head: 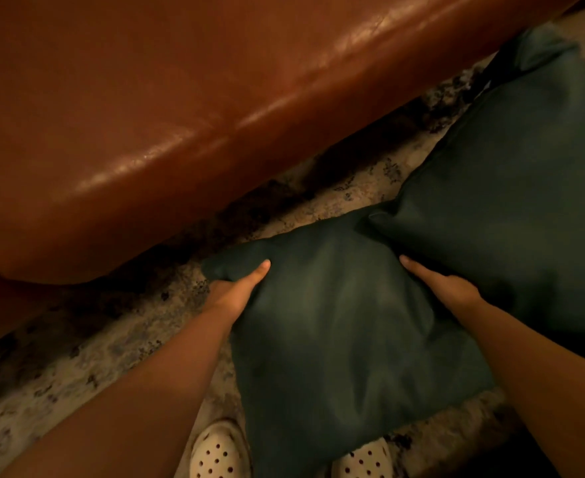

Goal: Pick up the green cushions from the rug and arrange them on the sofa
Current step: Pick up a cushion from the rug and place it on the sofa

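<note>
near cushion: green, low over the rug just in front of the sofa; whether it has left the rug i cannot tell.
left hand: pinches its left top corner, thumb on top, fingers curled under.
right hand: grips its right edge, thumb on top; the fingers are hidden in the fold between the two cushions.
far cushion: green, on the rug to the right, its corner overlapping the near cushion; no hand on it.
green shape: beyond that, maybe a third cushion; unclear.
rug: mottled, running under the sofa's front.
sofa: brown leather, no cushion on the part in view.
shoes: white, at the near cushion's lower edge.
progress: early, i judge; the first lift is in hand, all placing is left.
</note>
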{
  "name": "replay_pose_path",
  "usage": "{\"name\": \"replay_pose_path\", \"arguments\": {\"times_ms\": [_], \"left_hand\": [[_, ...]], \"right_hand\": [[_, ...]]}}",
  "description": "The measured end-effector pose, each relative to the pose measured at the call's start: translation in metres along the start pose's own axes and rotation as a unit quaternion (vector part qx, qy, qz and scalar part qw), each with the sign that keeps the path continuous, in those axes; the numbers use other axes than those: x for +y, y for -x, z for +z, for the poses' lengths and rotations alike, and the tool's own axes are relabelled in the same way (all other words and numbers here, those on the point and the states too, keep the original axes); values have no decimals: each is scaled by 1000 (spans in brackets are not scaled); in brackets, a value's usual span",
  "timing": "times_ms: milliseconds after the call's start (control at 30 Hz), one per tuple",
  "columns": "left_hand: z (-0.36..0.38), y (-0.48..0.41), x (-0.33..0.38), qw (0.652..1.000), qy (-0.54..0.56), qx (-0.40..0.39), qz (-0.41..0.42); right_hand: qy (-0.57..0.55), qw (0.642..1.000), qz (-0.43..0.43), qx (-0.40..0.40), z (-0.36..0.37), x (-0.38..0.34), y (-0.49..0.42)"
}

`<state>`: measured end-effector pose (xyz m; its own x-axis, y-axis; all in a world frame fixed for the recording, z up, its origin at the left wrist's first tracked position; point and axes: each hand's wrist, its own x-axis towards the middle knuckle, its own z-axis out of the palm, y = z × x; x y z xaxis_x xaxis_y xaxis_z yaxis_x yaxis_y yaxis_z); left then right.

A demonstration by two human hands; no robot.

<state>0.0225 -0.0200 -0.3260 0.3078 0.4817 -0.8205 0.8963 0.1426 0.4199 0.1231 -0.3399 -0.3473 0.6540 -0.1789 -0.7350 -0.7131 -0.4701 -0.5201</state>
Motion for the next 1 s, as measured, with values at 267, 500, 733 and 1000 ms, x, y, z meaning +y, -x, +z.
{"name": "replay_pose_path", "arguments": {"times_ms": [267, 500, 733, 1000], "left_hand": [[-56, 56, 26, 995, -98, 21, -21], [-108, 125, 41, 992, -117, -14, -42], [-172, 216, 65, 999, -34, 4, -36], [-234, 325, 124, 967, 181, 152, 90]], "right_hand": [[55, 996, 63, -12, -8, -18, 67], [124, 988, 80, -49, -31, -67, 140], [151, 984, 42, -79, -56, -131, 220], [70, 986, -153, -15, -91, -264, 317]]}}
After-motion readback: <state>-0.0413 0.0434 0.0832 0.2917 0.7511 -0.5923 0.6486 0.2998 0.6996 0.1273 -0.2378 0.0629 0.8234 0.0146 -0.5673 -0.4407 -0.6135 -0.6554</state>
